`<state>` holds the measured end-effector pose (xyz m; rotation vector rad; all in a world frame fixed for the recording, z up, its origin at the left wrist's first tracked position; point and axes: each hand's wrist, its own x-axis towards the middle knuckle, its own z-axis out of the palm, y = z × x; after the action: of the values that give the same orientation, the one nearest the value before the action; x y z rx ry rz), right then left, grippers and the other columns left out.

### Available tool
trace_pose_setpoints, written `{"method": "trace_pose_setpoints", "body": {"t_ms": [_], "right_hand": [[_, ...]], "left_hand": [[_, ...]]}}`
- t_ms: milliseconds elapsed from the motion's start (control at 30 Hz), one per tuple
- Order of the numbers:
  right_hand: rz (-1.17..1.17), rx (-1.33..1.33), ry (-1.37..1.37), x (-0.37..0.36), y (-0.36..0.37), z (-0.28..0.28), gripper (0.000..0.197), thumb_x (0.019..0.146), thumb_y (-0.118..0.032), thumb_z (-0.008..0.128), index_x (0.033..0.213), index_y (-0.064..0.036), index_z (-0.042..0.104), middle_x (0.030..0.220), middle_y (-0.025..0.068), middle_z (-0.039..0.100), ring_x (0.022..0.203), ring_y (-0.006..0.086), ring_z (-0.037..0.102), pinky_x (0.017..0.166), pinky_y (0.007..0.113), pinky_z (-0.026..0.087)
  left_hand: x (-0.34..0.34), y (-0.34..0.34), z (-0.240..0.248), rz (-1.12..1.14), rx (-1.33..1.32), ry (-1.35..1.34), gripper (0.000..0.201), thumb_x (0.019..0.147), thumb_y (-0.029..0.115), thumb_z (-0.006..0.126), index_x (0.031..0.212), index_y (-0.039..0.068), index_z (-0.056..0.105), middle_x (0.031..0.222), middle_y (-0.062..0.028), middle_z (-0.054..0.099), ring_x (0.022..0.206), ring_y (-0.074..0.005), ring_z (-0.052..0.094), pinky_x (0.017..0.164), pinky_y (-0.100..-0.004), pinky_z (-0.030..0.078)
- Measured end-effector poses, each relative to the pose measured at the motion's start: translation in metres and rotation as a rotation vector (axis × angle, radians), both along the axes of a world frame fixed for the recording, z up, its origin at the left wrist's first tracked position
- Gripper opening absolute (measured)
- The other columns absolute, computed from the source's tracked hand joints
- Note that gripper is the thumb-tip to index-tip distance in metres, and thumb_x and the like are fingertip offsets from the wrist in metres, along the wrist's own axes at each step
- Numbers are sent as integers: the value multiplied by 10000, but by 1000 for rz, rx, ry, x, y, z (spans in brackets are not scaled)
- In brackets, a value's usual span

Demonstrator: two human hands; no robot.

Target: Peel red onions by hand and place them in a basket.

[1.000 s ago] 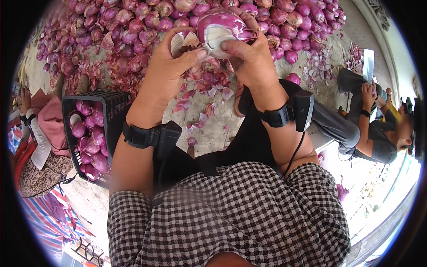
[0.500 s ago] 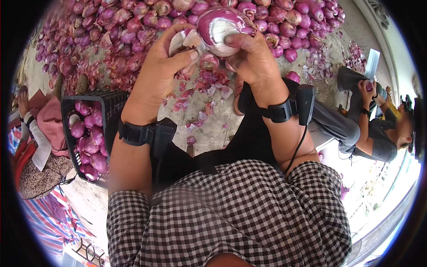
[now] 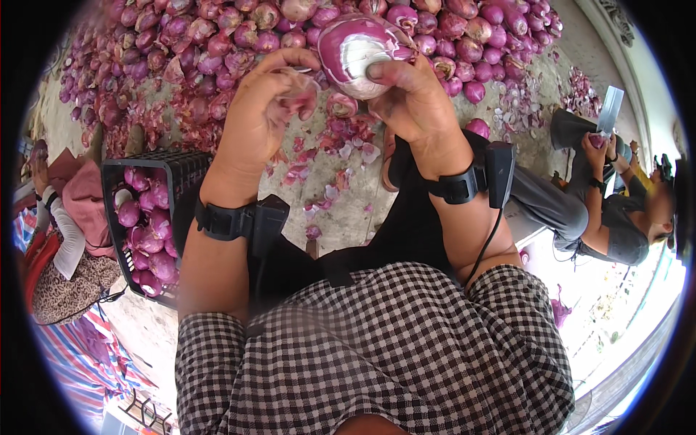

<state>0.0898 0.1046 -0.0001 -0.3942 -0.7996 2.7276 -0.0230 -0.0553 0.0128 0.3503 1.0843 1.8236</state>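
Note:
My right hand (image 3: 413, 98) grips a large red onion (image 3: 366, 54), thumb pressed on its pale, bared side; glossy purple shows on the rest of it. Just left of the onion is my left hand (image 3: 264, 101), apart from it. Its fingers are loosely curled and spread, somewhat blurred, and a thin, pale scrap of onion skin (image 3: 297, 81) shows among them. Below both hands, shed purple onion skins (image 3: 341, 138) lie scattered over the concrete floor (image 3: 348, 225).
A big heap of red onions (image 3: 210, 43) spreads across the far side. On my left, a black plastic crate (image 3: 187, 170) holds several smooth purple onions (image 3: 152, 217). One person (image 3: 80, 217) sits beyond it; another person (image 3: 616, 210) at right holds an onion and a wide blade (image 3: 610, 109).
My left hand has drawn away from the onion, and its fingers have loosened from the pieces of skin they held. The onion stays in my right hand, shifted slightly left.

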Motion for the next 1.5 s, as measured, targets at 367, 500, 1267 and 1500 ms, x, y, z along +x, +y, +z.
{"method": "trace_pose_setpoints", "body": {"t_ms": [367,500,1267,1500], "right_hand": [[-25,129,11,0,-4,7,571,712,129,559,1244,-33,431,1067,116,606,965,217,626,829,335,530],[-52,180,-22,-1,-6,12,595,689,132,573,1245,-30,437,1073,107,599,982,197,607,844,312,511],[-104,355,-11,-10,-24,4,677,666,75,648,1286,-20,395,1116,89,564,1004,163,569,891,299,470],[-1,-68,-10,-1,-9,1,538,728,121,532,1244,-2,448,1072,115,607,978,215,614,889,348,506]], "left_hand": [[8,7,-9,64,-132,274,165,818,154,678,915,76,571,726,72,476,666,-13,404,579,-180,308],[10,7,-5,81,-214,332,123,816,119,646,884,76,552,713,78,452,657,-12,391,581,-177,301],[12,12,-21,208,34,-53,135,806,-17,520,921,51,504,759,-40,578,580,-128,548,510,-254,459],[8,9,-18,121,40,-7,107,813,-24,531,899,39,529,759,-49,560,585,-147,565,511,-284,480]]}}
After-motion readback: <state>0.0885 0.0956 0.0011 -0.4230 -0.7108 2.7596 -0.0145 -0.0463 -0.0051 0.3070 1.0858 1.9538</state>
